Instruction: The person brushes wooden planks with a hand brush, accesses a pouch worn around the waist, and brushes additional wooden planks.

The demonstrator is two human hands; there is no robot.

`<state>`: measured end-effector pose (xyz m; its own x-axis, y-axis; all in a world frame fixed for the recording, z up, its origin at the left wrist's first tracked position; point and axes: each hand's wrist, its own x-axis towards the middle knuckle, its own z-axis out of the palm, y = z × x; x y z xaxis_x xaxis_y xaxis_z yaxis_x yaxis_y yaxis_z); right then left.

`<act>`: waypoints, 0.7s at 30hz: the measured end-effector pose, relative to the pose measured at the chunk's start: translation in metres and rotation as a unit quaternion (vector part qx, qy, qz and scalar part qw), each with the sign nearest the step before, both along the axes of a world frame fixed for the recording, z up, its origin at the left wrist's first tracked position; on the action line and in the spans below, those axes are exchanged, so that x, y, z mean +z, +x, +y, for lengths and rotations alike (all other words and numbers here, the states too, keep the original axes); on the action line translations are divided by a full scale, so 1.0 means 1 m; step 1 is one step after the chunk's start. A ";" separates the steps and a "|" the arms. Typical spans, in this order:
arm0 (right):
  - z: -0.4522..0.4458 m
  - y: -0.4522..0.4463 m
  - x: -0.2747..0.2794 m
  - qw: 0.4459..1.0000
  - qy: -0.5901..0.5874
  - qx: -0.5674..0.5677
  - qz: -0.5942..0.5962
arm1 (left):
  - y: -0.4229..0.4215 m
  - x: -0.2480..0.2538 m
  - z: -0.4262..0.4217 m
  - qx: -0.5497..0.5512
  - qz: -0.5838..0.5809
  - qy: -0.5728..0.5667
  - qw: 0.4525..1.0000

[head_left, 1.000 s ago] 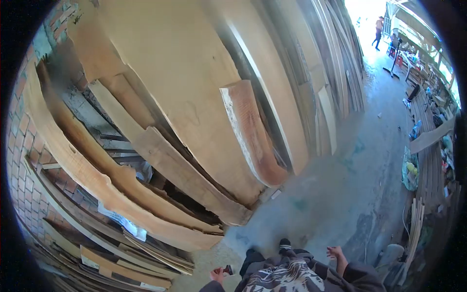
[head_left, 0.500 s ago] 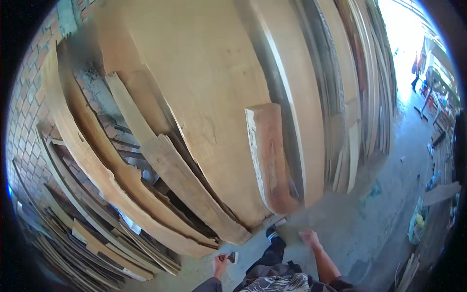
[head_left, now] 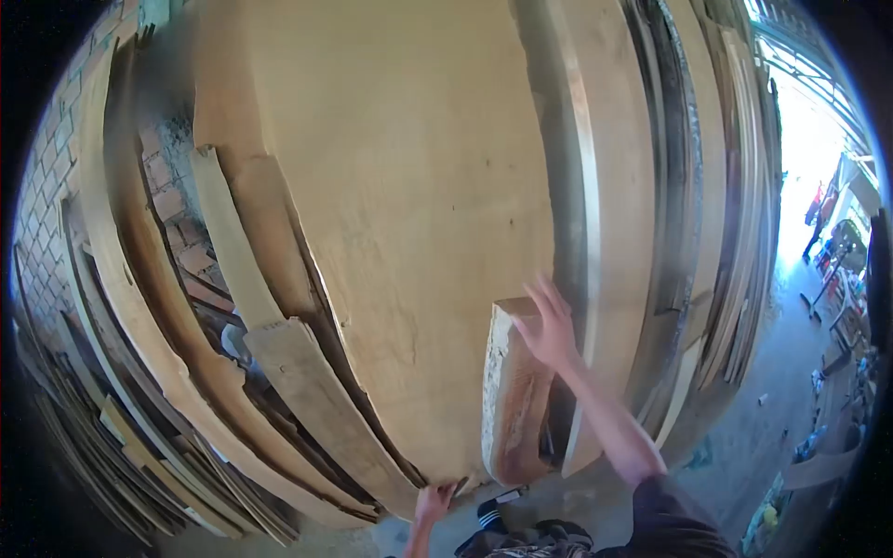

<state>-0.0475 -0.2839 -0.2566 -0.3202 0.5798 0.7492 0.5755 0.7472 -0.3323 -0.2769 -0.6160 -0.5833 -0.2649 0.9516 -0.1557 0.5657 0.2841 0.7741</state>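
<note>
My right hand (head_left: 551, 325) is raised at the top end of a short thick wood piece (head_left: 517, 400) with a rough whitish edge, its fingers spread; whether it touches the wood I cannot tell. That piece leans upright against a wide pale slab (head_left: 419, 205). Low in the view, my left hand (head_left: 433, 503) is closed around a small dark object (head_left: 459, 485), near the foot of a narrower leaning board (head_left: 326, 400). Most of the small object is hidden by the fingers.
Long boards (head_left: 139, 270) with wavy edges lean at the left before a brick wall (head_left: 54, 167). More planks (head_left: 739, 214) stand at the right. Beyond them the concrete floor (head_left: 735, 456) runs to a bright opening, with a person (head_left: 819, 219) and clutter along the right side.
My right hand has reached forward and up to the short wood piece. The view has turned rightward and moved closer to the boards. My left hand still holds the small object.
</note>
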 end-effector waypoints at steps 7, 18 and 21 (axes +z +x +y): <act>0.112 -0.098 0.040 0.988 0.155 -0.012 -0.005 | -0.039 0.299 0.154 0.035 0.072 0.419 0.905; 0.131 -0.099 0.034 0.986 0.164 0.005 0.013 | -0.066 0.580 0.309 0.056 0.520 0.560 0.642; 0.134 -0.100 0.031 0.986 0.168 0.017 0.015 | -0.050 0.543 0.327 0.011 0.535 0.462 0.707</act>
<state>-0.1471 -0.1501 -0.2261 -0.3095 0.2866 0.9067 0.5421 0.8365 -0.0794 -0.3268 -0.2892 -0.0408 0.2224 0.5106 0.8305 0.9715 -0.0450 -0.2325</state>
